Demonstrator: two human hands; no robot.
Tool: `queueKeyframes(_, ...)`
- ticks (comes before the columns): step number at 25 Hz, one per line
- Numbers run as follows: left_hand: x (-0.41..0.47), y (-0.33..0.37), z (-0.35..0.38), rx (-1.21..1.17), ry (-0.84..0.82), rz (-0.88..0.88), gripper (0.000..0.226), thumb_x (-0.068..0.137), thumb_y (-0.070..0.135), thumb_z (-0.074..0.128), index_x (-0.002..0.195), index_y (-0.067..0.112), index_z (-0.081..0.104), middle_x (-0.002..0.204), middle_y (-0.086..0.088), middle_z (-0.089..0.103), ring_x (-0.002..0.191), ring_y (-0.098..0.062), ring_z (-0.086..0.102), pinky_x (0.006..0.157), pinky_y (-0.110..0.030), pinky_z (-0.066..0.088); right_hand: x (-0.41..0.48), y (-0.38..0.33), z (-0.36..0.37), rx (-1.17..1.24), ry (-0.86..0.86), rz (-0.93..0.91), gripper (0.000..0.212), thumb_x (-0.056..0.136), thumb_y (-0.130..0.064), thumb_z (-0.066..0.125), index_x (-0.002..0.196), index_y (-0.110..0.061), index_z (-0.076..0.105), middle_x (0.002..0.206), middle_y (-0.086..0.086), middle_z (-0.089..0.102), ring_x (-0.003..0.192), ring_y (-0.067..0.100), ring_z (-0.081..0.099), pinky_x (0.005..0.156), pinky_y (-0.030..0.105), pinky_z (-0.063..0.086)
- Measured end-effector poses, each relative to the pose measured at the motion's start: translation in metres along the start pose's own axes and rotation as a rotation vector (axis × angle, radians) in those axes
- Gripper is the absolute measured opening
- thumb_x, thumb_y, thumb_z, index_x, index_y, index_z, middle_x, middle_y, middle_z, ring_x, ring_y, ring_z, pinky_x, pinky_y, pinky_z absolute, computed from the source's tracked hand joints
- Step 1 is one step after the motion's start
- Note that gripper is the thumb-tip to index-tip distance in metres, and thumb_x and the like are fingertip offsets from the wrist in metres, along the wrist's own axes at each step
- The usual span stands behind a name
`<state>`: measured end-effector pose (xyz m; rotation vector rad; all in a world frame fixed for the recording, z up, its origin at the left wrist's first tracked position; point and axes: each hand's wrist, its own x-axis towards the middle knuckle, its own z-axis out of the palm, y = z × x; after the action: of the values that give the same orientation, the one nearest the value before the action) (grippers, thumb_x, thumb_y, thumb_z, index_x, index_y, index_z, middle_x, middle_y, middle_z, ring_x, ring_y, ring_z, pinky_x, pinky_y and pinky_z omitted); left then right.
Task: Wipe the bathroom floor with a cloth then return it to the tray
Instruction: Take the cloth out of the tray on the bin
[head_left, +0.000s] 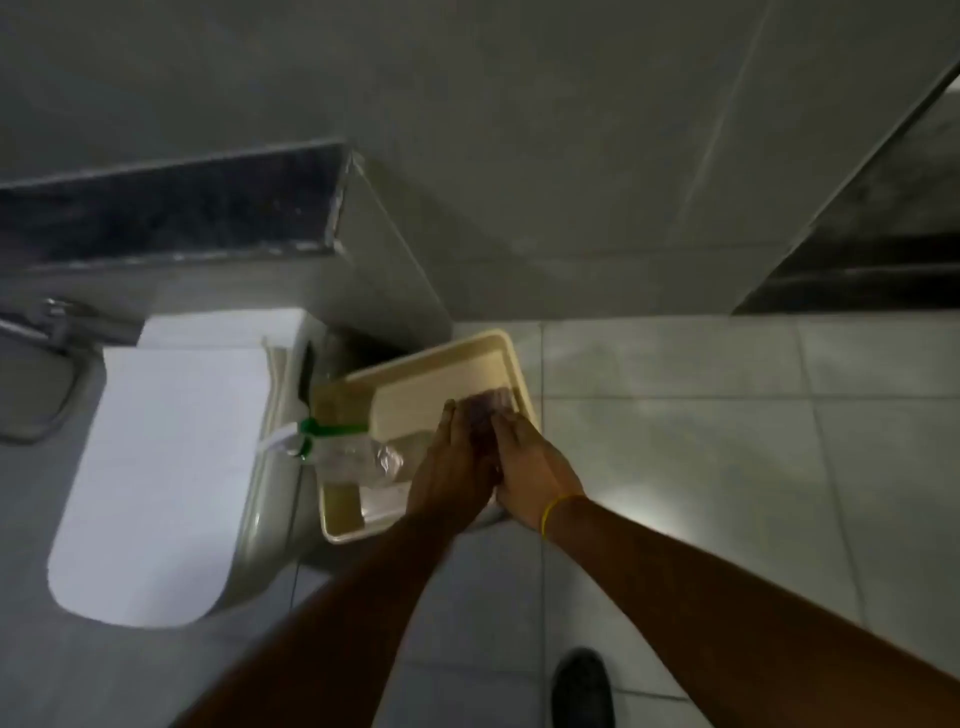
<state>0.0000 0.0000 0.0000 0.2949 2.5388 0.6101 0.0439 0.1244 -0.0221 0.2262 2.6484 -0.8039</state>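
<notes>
A cream plastic tray (483, 345) lies on the grey tiled floor beside the toilet. Over its right half, my left hand (454, 467) and my right hand (535, 467) are side by side, palms facing each other, with a small purplish cloth (485, 410) pressed between the fingers. Only the cloth's far end shows past my fingertips; the rest is hidden by my hands. The image is blurred there, so I cannot tell whether the cloth touches the tray bottom.
A clear spray bottle with a green collar (343, 449) lies in the tray's left part. A white toilet with closed lid (166, 467) stands to the left. My dark shoe (582, 686) is at the bottom. Grey wall tiles rise behind the tray.
</notes>
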Motion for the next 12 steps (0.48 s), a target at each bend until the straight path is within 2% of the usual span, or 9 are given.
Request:
queueKeyframes(2,0.039,-0.03,0.041,-0.134,0.003,-0.099,0.068,0.103,0.032,0.058,0.161,0.007,0.032,0.16,-0.02,0.047,0.14,-0.038,0.054,0.111,-0.045,0.045,0.04,0.012,0.048,-0.014,-0.004,-0.007,0.08,0.101,-0.022,0.052,0.163,0.007,0.011,0.172,0.029,0.017,0.158,0.042,0.023,0.129,0.043,0.017)
queueKeyframes(3,0.06,-0.041,0.057,-0.163,-0.008,-0.168,0.062,0.103,0.031,0.059,0.156,0.005,0.041,0.151,-0.022,0.056,0.134,-0.039,0.059,0.108,-0.042,0.046,0.059,0.019,0.065,-0.049,-0.004,0.059,0.079,0.104,-0.025,0.047,0.163,0.009,0.007,0.171,0.032,0.013,0.157,0.046,0.022,0.129,0.047,0.018)
queueKeyframes(5,0.094,-0.064,0.081,-0.114,-0.034,-0.302,0.05,0.101,0.03,0.061,0.143,0.003,0.057,0.14,-0.025,0.064,0.128,-0.041,0.063,0.101,-0.039,0.047,0.093,0.034,0.099,-0.205,-0.056,0.093,0.073,0.109,-0.025,0.041,0.166,0.001,0.003,0.173,0.031,0.001,0.153,0.052,0.026,0.123,0.053,0.029)
queueKeyframes(7,0.114,-0.082,0.104,-0.049,-0.001,-0.399,0.053,0.1,0.033,0.06,0.139,-0.002,0.058,0.138,-0.027,0.063,0.128,-0.044,0.061,0.102,-0.041,0.044,0.113,0.045,0.122,-0.319,-0.051,0.052,0.065,0.111,-0.023,0.039,0.168,-0.012,0.008,0.173,0.029,0.001,0.148,0.054,0.032,0.113,0.056,0.039)
queueKeyframes(9,0.129,-0.091,0.114,-0.189,0.081,-0.504,0.056,0.097,0.035,0.065,0.131,-0.008,0.06,0.13,-0.029,0.067,0.121,-0.045,0.065,0.099,-0.045,0.05,0.127,0.047,0.134,-0.059,0.045,0.098,0.063,0.111,-0.034,0.037,0.168,-0.018,0.015,0.167,0.029,0.025,0.142,0.05,0.042,0.111,0.057,0.04)
queueKeyframes(10,0.136,-0.095,0.115,-0.314,0.117,-0.557,0.051,0.094,0.035,0.068,0.123,-0.007,0.064,0.124,-0.028,0.07,0.115,-0.044,0.069,0.093,-0.045,0.055,0.131,0.046,0.133,0.079,0.134,0.185,0.065,0.11,-0.044,0.037,0.168,-0.024,0.014,0.162,0.027,0.037,0.138,0.047,0.048,0.109,0.056,0.041)
queueKeyframes(12,0.137,-0.094,0.113,-0.513,0.132,-0.616,0.041,0.091,0.034,0.067,0.111,-0.001,0.067,0.117,-0.024,0.073,0.106,-0.04,0.073,0.089,-0.045,0.062,0.129,0.038,0.129,0.243,0.224,0.226,0.066,0.108,-0.051,0.038,0.166,-0.028,0.016,0.149,0.024,0.055,0.127,0.044,0.059,0.101,0.05,0.047)
